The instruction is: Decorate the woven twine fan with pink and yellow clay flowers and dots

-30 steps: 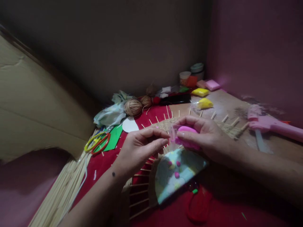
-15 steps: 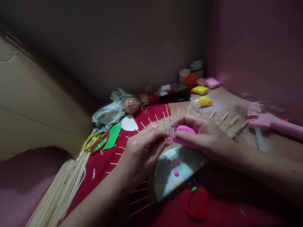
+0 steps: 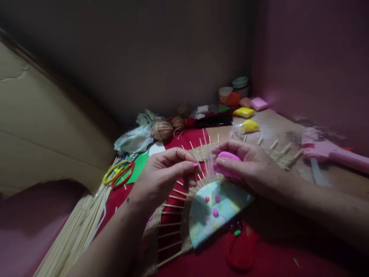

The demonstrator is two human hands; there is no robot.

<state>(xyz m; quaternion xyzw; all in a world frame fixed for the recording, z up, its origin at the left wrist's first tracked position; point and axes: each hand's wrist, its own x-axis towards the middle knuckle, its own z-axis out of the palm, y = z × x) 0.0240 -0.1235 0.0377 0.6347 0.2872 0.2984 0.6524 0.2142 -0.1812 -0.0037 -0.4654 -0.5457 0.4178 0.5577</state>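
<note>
Between thumb and forefinger, my left hand [image 3: 170,169] pinches a small piece of pink clay [image 3: 195,164]. My right hand [image 3: 240,159] is closed round a larger lump of pink clay [image 3: 229,156], with a clear plastic wrapper [image 3: 210,165] sticking out toward the left hand. Both hands are above a half-round woven piece [image 3: 184,215] with thin sticks fanning out of it. Its middle is covered by pale blue patterned fabric [image 3: 201,227], on which a few small pink balls [image 3: 215,212] lie.
Scissors [image 3: 122,173] lie on green sheet at left, beside long thin sticks [image 3: 72,234]. Twine balls [image 3: 162,130] and crumpled fabric [image 3: 132,139] sit behind. Yellow clay packets [image 3: 249,126] and cups [image 3: 225,94] stand at the back, a pink glue gun [image 3: 325,148] at right. Red cord [image 3: 240,252] lies in front.
My left hand has pulled away to the left from the wrapper, with a small pink piece in its fingertips. My right hand has stayed nearly in place with the larger lump.
</note>
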